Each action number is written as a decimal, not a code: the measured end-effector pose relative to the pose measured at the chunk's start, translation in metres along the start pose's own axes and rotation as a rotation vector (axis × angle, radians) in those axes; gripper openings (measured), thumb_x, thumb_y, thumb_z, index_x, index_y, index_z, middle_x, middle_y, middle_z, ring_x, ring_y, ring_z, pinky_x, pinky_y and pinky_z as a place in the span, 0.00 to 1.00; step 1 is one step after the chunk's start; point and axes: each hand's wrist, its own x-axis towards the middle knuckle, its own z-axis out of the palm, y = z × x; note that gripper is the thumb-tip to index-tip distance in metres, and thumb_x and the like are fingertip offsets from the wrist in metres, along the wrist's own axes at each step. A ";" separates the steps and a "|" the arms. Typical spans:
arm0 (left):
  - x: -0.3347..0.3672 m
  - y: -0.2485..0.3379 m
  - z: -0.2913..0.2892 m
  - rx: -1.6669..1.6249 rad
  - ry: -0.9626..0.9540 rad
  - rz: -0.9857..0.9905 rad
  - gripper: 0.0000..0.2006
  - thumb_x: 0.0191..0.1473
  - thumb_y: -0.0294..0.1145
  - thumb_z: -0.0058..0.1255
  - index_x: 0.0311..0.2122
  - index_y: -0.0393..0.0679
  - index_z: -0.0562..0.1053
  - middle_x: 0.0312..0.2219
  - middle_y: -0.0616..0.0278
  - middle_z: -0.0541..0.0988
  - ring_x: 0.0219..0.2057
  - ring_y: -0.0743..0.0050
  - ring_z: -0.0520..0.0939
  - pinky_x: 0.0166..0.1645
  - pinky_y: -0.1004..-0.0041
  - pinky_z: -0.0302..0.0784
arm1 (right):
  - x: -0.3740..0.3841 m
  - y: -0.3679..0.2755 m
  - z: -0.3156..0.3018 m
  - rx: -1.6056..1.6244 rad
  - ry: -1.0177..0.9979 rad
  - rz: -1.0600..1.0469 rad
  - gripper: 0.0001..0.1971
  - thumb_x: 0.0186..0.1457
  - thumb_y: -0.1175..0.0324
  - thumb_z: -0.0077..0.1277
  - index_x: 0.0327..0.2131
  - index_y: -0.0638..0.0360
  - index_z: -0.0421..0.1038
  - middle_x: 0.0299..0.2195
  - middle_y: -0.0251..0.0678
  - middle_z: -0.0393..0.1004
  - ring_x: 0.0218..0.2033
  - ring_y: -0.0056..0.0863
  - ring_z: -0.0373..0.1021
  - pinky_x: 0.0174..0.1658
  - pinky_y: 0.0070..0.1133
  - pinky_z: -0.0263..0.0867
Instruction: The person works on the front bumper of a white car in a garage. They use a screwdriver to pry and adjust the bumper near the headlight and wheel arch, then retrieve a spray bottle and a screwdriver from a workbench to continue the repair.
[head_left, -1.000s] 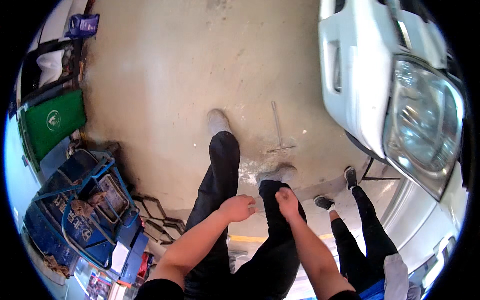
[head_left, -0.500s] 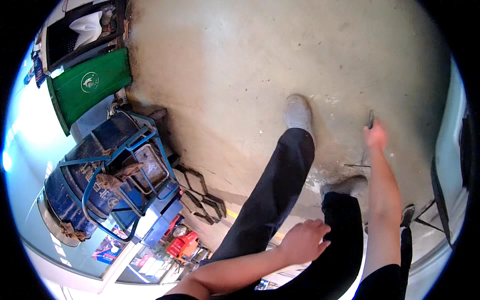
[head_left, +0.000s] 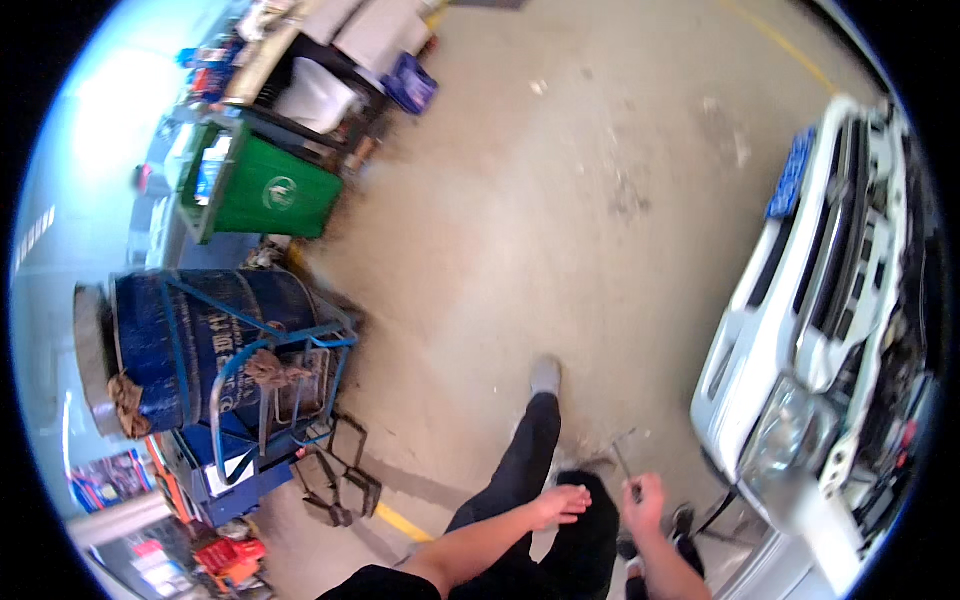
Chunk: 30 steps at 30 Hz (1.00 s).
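A slim T-shaped metal tool (head_left: 622, 458), on the floor (head_left: 450, 300) a second ago, is now lifted, gripped in the right hand (head_left: 645, 503) — the left hand (head_left: 563, 505), fingers loosely extended, empty nearby.

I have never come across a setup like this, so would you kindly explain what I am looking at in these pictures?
Of course. There is no robot here, only a person using two bare hands. The view comes from a wide fisheye camera on the person's head, looking down, so straight edges bend near the rim.

The right hand grips a thin metal T-handle tool. The left hand is empty, in front of a dark trouser leg.

Below is a bare beige floor. Along the left stand a green bin and a blue drum, with dark metal frames on the floor beside it. On the right is the front of a white vehicle; another person's shoe shows near it.
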 end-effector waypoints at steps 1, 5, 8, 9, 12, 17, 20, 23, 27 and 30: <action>-0.017 -0.002 0.010 -0.071 -0.044 0.033 0.31 0.63 0.61 0.46 0.61 0.48 0.68 0.57 0.61 0.75 0.60 0.63 0.72 0.63 0.55 0.67 | 0.003 -0.043 -0.012 -0.025 -0.066 -0.101 0.06 0.51 0.74 0.59 0.30 0.59 0.71 0.28 0.43 0.71 0.30 0.43 0.71 0.35 0.33 0.68; -0.122 0.059 0.072 -0.290 -0.163 0.006 0.26 0.65 0.58 0.45 0.55 0.47 0.72 0.50 0.61 0.79 0.53 0.66 0.77 0.58 0.60 0.72 | -0.005 -0.179 -0.046 0.023 -0.121 -0.388 0.07 0.51 0.72 0.61 0.30 0.59 0.72 0.30 0.43 0.74 0.33 0.46 0.72 0.37 0.34 0.70; -0.167 0.101 0.075 -0.452 -0.321 0.343 0.16 0.66 0.46 0.45 0.48 0.46 0.75 0.43 0.64 0.81 0.45 0.70 0.80 0.53 0.63 0.76 | 0.005 -0.268 -0.053 0.093 -0.167 -0.533 0.07 0.51 0.70 0.62 0.33 0.59 0.75 0.36 0.42 0.78 0.41 0.44 0.76 0.43 0.32 0.73; -0.197 0.127 0.076 -0.571 -0.271 0.297 0.11 0.65 0.34 0.43 0.47 0.44 0.74 0.43 0.60 0.80 0.48 0.61 0.80 0.58 0.56 0.73 | 0.011 -0.293 -0.056 0.026 -0.249 -0.492 0.12 0.50 0.69 0.64 0.39 0.57 0.77 0.40 0.41 0.79 0.43 0.40 0.77 0.47 0.31 0.73; -0.263 0.182 0.058 -0.560 -0.193 0.463 0.08 0.66 0.34 0.44 0.36 0.47 0.74 0.28 0.65 0.80 0.36 0.69 0.82 0.43 0.64 0.78 | 0.036 -0.371 -0.081 0.024 -0.456 -0.530 0.16 0.50 0.67 0.64 0.44 0.54 0.78 0.40 0.40 0.79 0.41 0.37 0.78 0.47 0.30 0.73; -0.324 0.258 -0.045 -0.595 0.062 0.533 0.10 0.63 0.34 0.48 0.27 0.49 0.70 0.17 0.68 0.70 0.18 0.74 0.73 0.20 0.71 0.66 | 0.098 -0.388 -0.101 -0.051 -0.442 -0.302 0.18 0.53 0.67 0.61 0.48 0.59 0.77 0.41 0.40 0.80 0.38 0.31 0.79 0.46 0.27 0.75; -0.385 0.291 -0.058 -0.530 0.379 0.619 0.11 0.60 0.33 0.49 0.25 0.47 0.69 0.15 0.67 0.67 0.14 0.73 0.69 0.17 0.72 0.63 | 0.155 -0.314 -0.110 0.195 -0.278 0.139 0.16 0.53 0.68 0.60 0.45 0.61 0.78 0.37 0.40 0.82 0.37 0.29 0.79 0.45 0.27 0.74; -0.418 0.304 -0.063 -0.674 0.558 0.688 0.09 0.58 0.31 0.47 0.24 0.45 0.68 0.14 0.65 0.65 0.13 0.73 0.67 0.17 0.73 0.64 | 0.185 -0.248 -0.141 0.336 -0.136 0.370 0.11 0.54 0.67 0.56 0.38 0.63 0.79 0.33 0.43 0.81 0.30 0.32 0.78 0.37 0.27 0.75; -0.390 0.301 -0.120 -1.009 0.447 0.637 0.09 0.57 0.27 0.42 0.25 0.44 0.66 0.15 0.63 0.66 0.14 0.75 0.64 0.17 0.76 0.67 | 0.241 -0.230 -0.155 -0.040 -0.293 0.398 0.10 0.54 0.65 0.55 0.36 0.60 0.80 0.30 0.44 0.80 0.29 0.33 0.77 0.36 0.29 0.74; -0.388 0.304 -0.125 -1.148 0.462 0.565 0.09 0.57 0.26 0.40 0.24 0.45 0.64 0.14 0.63 0.63 0.14 0.76 0.63 0.17 0.76 0.67 | 0.300 -0.229 -0.164 -0.259 -0.426 0.309 0.10 0.55 0.63 0.53 0.34 0.58 0.80 0.29 0.44 0.79 0.28 0.34 0.76 0.35 0.31 0.73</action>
